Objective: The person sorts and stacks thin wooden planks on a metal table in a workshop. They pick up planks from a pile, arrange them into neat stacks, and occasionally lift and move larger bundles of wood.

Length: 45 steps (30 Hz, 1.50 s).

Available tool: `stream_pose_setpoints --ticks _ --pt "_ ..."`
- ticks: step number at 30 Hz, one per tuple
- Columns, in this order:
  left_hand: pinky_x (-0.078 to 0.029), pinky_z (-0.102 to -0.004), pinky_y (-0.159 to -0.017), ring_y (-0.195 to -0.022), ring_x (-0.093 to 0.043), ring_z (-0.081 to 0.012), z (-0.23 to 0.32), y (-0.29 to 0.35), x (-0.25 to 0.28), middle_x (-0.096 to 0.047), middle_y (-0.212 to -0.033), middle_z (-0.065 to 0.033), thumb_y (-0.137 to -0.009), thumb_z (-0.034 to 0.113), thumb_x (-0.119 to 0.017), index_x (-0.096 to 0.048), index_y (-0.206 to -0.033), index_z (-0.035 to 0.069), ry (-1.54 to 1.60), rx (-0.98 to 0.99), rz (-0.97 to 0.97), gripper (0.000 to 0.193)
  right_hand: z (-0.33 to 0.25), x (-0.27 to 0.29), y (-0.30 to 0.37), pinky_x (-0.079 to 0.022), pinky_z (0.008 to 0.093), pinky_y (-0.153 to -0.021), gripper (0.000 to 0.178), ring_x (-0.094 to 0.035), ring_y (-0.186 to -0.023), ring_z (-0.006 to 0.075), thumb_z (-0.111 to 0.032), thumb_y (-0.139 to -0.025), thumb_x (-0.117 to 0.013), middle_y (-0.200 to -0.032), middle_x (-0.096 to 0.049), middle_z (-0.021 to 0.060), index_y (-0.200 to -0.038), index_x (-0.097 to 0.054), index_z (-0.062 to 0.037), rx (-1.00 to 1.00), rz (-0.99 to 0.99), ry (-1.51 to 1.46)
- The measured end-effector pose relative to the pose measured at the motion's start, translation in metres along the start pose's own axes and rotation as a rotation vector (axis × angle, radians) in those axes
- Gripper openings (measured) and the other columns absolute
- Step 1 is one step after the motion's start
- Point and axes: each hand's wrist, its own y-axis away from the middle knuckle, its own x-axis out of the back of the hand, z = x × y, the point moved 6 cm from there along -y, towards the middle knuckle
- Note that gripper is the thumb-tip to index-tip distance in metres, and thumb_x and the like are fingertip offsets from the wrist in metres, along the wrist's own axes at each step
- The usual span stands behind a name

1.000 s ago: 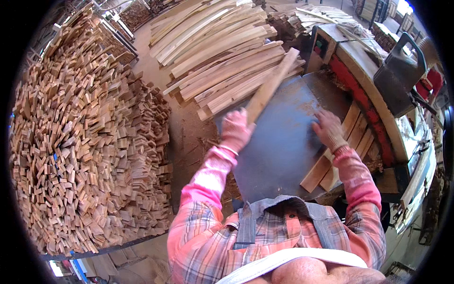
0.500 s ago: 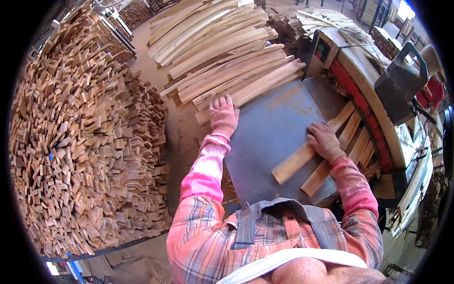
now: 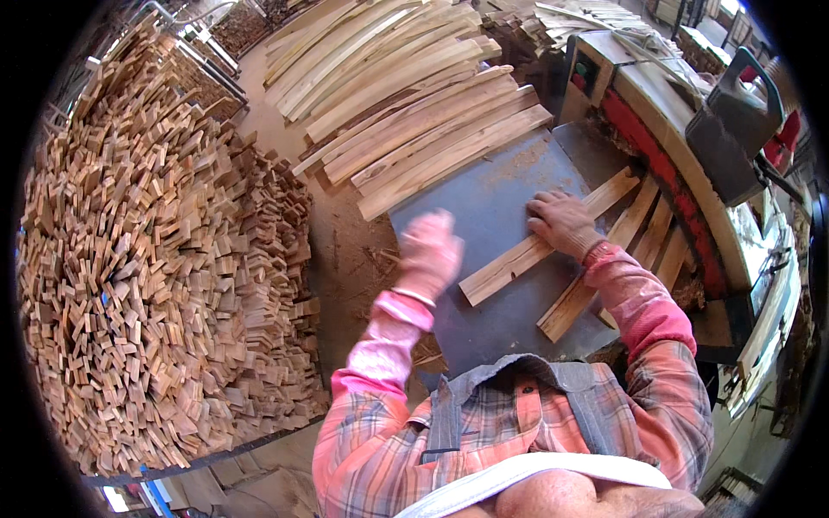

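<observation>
My right hand [image 3: 563, 223] lies over a short wooden board [image 3: 501, 276], its fingers bent across the board's upper edge. That board slants over the grey metal table [image 3: 484, 341], its near end toward the left. Blurred by motion, my left hand [image 3: 429, 252] hangs over the table's left edge, apart from the board; its fingers are smeared. Several more boards [image 3: 566, 306] fan out below and right of my right hand, their far ends by the machine. Beyond my left hand, long boards [image 3: 458, 166] lie side by side in a row.
A large stack of cut wood pieces [image 3: 164, 319] fills the left side. To the right stands a machine with a red curved front [image 3: 661, 164] and a dark boxy part [image 3: 734, 129] on top. Sawdust [image 3: 527, 164] and wood scraps lie on the table and floor.
My left hand has come off the nearest board of the row and moved toward me. My right hand has moved left and slightly away, and the board under it has shifted left.
</observation>
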Motion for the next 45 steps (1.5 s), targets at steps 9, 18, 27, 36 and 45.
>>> stream_pose_setpoints --ticks 9,18,27,36,45 --pt "-0.052 -0.0499 -0.101 -0.119 -0.060 -0.0402 -0.154 -0.027 -0.026 -0.059 -0.127 -0.0202 -0.091 0.013 -0.062 -0.055 -0.136 0.005 -0.321 0.358 -0.098 0.047 0.089 0.013 0.101 -0.050 0.0479 -0.098 0.018 -0.064 -0.107 0.0379 -0.019 -0.090 -0.065 -0.104 -0.070 0.0157 -0.089 -0.069 -0.0020 -0.111 0.084 0.019" --pt "-0.047 -0.0445 -0.110 -0.129 -0.060 -0.0378 -0.172 -0.029 -0.012 -0.061 -0.139 -0.0211 -0.086 0.032 -0.081 -0.060 -0.135 0.008 0.327 0.697 0.026 0.058 0.135 0.026 0.115 -0.051 0.0490 -0.096 0.015 -0.064 -0.109 0.0403 -0.017 -0.088 -0.066 -0.109 -0.070 0.0161 -0.089 -0.069 -0.0029 -0.128 0.111 0.114" --pt "-0.051 -0.0522 -0.093 -0.107 -0.065 -0.0403 -0.043 0.023 -0.002 -0.069 -0.111 -0.0204 -0.078 0.059 -0.078 -0.071 -0.114 0.008 -0.082 0.170 -0.294 0.063 0.187 0.032 0.110 -0.051 0.0501 -0.098 0.021 -0.066 -0.110 0.0409 -0.023 -0.094 -0.063 -0.116 -0.071 0.0180 -0.095 -0.070 -0.0028 -0.392 0.093 0.296" --pt "-0.053 -0.0529 -0.082 -0.093 -0.067 -0.0396 0.061 0.092 -0.009 -0.067 -0.097 -0.0189 -0.073 0.054 -0.084 -0.069 -0.111 0.007 0.031 -0.014 -0.310 0.062 0.033 0.018 0.035 -0.050 0.0474 -0.104 0.033 -0.063 -0.116 0.0371 -0.023 -0.087 -0.069 -0.118 -0.068 0.0168 -0.115 -0.070 -0.0061 -0.026 0.353 0.004" --pt "-0.045 -0.0517 -0.104 -0.125 -0.054 -0.0381 -0.023 -0.024 0.008 -0.061 -0.127 -0.0207 -0.089 0.035 -0.076 -0.060 -0.131 -0.001 0.019 -0.127 0.291 0.058 0.073 -0.012 0.092 -0.050 0.0531 -0.092 0.026 -0.065 -0.097 0.0421 -0.028 -0.093 -0.063 -0.094 -0.067 0.0201 -0.088 -0.067 -0.0025 -0.136 0.256 0.022"
